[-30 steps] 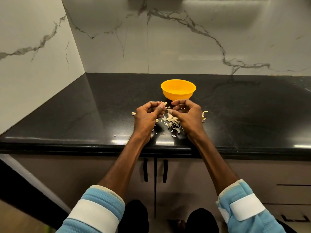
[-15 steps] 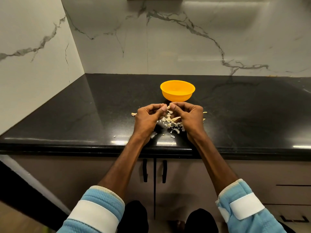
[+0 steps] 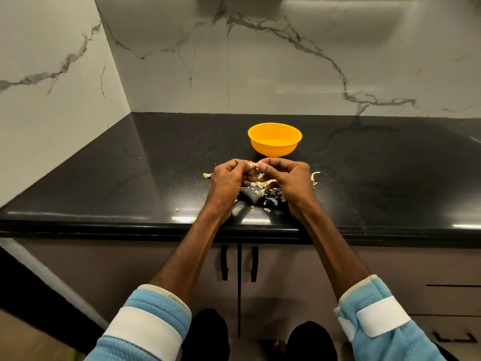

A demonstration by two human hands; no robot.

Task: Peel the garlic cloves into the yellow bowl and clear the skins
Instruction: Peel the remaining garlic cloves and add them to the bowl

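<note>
One small, pale garlic clove (image 3: 256,164) is all you have hold of, am I right?

Yes. Your left hand (image 3: 229,178) and right hand (image 3: 289,178) are both curled tight, and their thumbs and forefingers meet on it. From here you cannot tell how much skin it carries.

And your yellow bowl (image 3: 274,139)?

It stands just beyond your knuckles, nearer your right hand. It is round, smooth plastic with a narrow foot, and it sits upright.

What lies under your palms?

The skins (image 3: 263,190) are there, dry papery flakes, curled and ragged, heaped between and beneath your hands. One stray flake (image 3: 207,175) lies just outside your left hand, and a curled strip (image 3: 315,175) lies just outside your right.

What are you working on?

It is a polished black stone counter (image 3: 130,183), finely speckled, and its rounded front edge shines below your wrists. The walls (image 3: 260,61) are glossy white marble with grey veins, and they meet in a corner beyond your left hand. Under your forearms are matte taupe cabinet doors (image 3: 130,269) with two slim black handles (image 3: 224,261). Your sleeves (image 3: 156,303) are pale blue and ribbed, each with a white band.
</note>
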